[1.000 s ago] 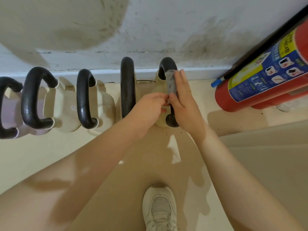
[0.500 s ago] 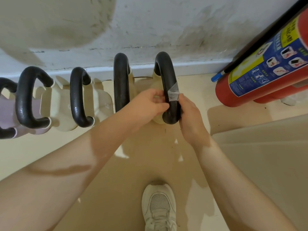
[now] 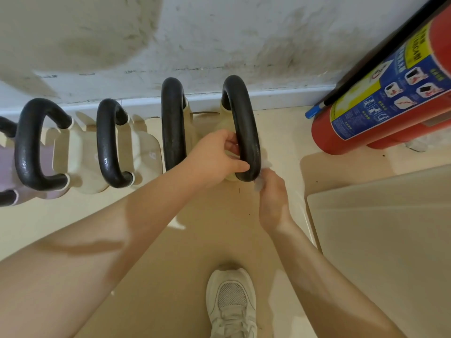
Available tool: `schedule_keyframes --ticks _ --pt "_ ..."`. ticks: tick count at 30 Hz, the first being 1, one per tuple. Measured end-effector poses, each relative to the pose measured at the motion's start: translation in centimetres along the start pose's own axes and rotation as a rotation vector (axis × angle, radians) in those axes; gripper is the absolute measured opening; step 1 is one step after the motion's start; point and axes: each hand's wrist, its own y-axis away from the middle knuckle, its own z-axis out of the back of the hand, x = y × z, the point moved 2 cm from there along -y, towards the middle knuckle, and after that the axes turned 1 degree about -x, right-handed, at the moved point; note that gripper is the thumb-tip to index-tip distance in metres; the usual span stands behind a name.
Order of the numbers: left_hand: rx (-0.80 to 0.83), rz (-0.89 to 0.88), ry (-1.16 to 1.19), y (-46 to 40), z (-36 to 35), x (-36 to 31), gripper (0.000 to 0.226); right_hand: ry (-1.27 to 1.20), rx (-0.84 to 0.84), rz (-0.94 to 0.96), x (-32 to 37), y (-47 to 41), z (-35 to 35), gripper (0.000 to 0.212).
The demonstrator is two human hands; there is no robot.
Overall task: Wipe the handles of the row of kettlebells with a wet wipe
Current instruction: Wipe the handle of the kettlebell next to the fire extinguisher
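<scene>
The right hand (image 3: 272, 198) is closed on the wet wipe (image 3: 261, 178), which is pressed to the near end of the rightmost kettlebell handle (image 3: 244, 125), at the right end of the row along the wall. That handle is gripped and steadied by the left hand (image 3: 214, 157). The first handle appears to be in hand; next, the neighbouring handle (image 3: 173, 123) would need wiping.

Two bare forearms, no sleeves showing, entering from lower left and lower right of frame. Left hand (image 3: 214, 157) and right hand (image 3: 273, 198) ungloved. At bottom centre, one white lace-up sneaker (image 3: 231, 306) with mesh toe panel.
</scene>
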Motion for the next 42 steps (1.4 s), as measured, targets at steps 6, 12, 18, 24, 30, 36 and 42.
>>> schedule_keyframes --ticks 6,12,18,24,30,36,42 --pt "0.008 -0.002 0.043 -0.2 -0.2 0.3 0.054 -0.152 -0.013 0.161 2.0 0.3 -1.8 0.041" --pt "-0.015 -0.003 0.051 -0.1 -0.2 0.2 0.055 -0.055 -0.016 0.203 1.4 0.0 -2.1 0.028" --pt "-0.062 -0.012 0.064 0.6 -0.4 -0.3 0.065 0.330 0.015 0.609 1.8 -0.2 -2.5 0.048" --pt "-0.041 0.062 0.171 1.2 -1.0 -0.6 0.054 0.412 0.047 0.427 -4.0 1.1 -1.4 0.058" --pt "-0.044 0.221 0.519 2.2 0.8 -1.2 0.034 0.466 0.064 0.703 -0.6 0.8 -2.4 0.061" --pt "-0.121 -0.012 0.312 2.7 3.2 -2.9 0.048 0.884 0.065 0.954 4.7 -2.0 -1.6 0.050" --pt "-0.109 -0.028 0.303 3.3 3.4 -1.3 0.028 1.730 0.132 1.527 0.5 -1.3 -1.4 0.025"
